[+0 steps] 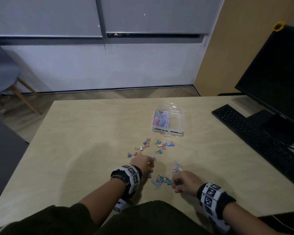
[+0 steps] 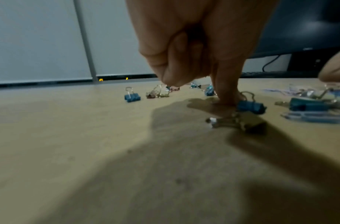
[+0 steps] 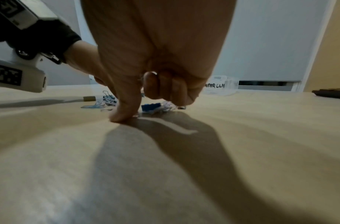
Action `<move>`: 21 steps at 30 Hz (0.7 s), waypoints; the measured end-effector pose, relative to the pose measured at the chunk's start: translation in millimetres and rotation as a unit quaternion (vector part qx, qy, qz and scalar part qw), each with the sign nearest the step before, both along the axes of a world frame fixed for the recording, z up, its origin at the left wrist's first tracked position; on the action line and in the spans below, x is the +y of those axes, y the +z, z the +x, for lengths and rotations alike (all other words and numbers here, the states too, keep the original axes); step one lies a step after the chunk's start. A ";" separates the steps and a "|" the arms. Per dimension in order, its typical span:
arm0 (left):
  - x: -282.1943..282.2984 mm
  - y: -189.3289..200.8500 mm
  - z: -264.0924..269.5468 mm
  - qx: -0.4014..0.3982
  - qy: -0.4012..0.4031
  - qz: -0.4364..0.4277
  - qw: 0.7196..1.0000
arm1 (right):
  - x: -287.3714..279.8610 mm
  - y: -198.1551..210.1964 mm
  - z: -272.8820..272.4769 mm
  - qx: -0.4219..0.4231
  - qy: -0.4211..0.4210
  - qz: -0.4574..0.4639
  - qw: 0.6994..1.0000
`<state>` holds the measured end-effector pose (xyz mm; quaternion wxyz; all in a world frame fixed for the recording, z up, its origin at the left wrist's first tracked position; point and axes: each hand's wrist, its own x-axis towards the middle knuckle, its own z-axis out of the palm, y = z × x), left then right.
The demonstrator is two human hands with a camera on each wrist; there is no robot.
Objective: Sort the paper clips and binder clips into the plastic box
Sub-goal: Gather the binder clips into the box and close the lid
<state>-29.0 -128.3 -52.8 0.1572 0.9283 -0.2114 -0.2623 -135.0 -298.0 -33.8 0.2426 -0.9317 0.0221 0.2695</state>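
Note:
The clear plastic box (image 1: 175, 131) stands at the table's far middle; its left compartment holds pastel paper clips (image 1: 161, 118) and its right one shows bare. Loose binder clips (image 1: 147, 146) lie scattered in front of it. My left hand (image 1: 145, 164) is over them with its fingers curled and one fingertip (image 2: 225, 98) on the table beside a blue binder clip (image 2: 250, 106). My right hand (image 1: 181, 181) has curled fingers (image 3: 171, 91), its thumb tip (image 3: 123, 116) pressed to the table by a blue binder clip (image 3: 151, 106). Nothing shows inside either fist. Pale paper clips (image 1: 176, 167) lie just beyond my right hand.
A black keyboard (image 1: 261, 141) and a monitor (image 1: 278, 73) fill the table's right side. Between my hands lies a small cluster of clips (image 1: 159, 181). A blue chair (image 1: 2, 68) stands off the table at the left. The table's left half is bare wood (image 1: 75, 141).

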 end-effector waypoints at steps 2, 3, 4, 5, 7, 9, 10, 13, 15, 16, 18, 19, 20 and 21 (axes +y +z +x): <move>-2.8 -1.4 1.2 -0.020 -0.040 0.041 0.998 | 0.3 -2.1 1.5 -0.022 0.018 -0.012 1.000; -3.1 -1.2 1.0 -0.027 -0.055 0.061 0.996 | 1.1 -2.4 1.8 -0.036 0.027 -0.019 0.999; -3.2 -0.4 0.3 -0.030 -0.068 0.083 0.994 | 1.6 -3.2 1.6 -0.049 0.036 -0.027 0.998; -2.4 -0.9 -0.2 -0.032 -0.076 0.098 0.992 | 2.2 -4.5 0.9 -0.059 0.044 -0.036 0.997; -0.1 -4.1 0.4 -0.028 -0.080 0.115 0.990 | 2.1 -8.5 -1.5 -0.072 0.058 -0.049 0.995; 3.3 -6.6 0.1 0.001 -0.059 0.096 0.994 | 1.7 -12.1 -4.1 -0.079 0.059 -0.050 0.994; 4.2 -6.3 -0.4 0.026 -0.037 0.065 0.997 | 1.4 -12.9 -4.5 -0.076 0.047 -0.038 0.995; 0.5 1.0 -1.6 0.075 0.062 -0.074 0.993 | -0.3 -11.1 -3.3 -0.059 -0.045 0.064 0.995; -2.5 6.8 -0.1 0.130 0.151 -0.171 0.965 | -3.2 -8.3 0.6 -0.045 -0.129 0.145 0.980; -3.6 9.8 0.5 0.185 0.198 -0.227 0.935 | -4.9 -7.7 3.0 -0.026 -0.167 0.194 0.966; -5.0 15.5 0.9 0.297 0.263 -0.321 0.860 | -7.5 -7.3 6.7 0.043 -0.243 0.331 0.911; -5.1 18.2 0.6 0.332 0.281 -0.351 0.829 | -8.7 -8.8 7.9 0.079 -0.286 0.407 0.864; -5.5 20.0 0.3 0.354 0.292 -0.369 0.808 | -9.7 -8.0 8.8 0.104 -0.321 0.467 0.817; -5.9 20.8 -0.2 0.367 0.295 -0.374 0.799 | -10.5 -8.3 9.7 0.117 -0.346 0.503 0.783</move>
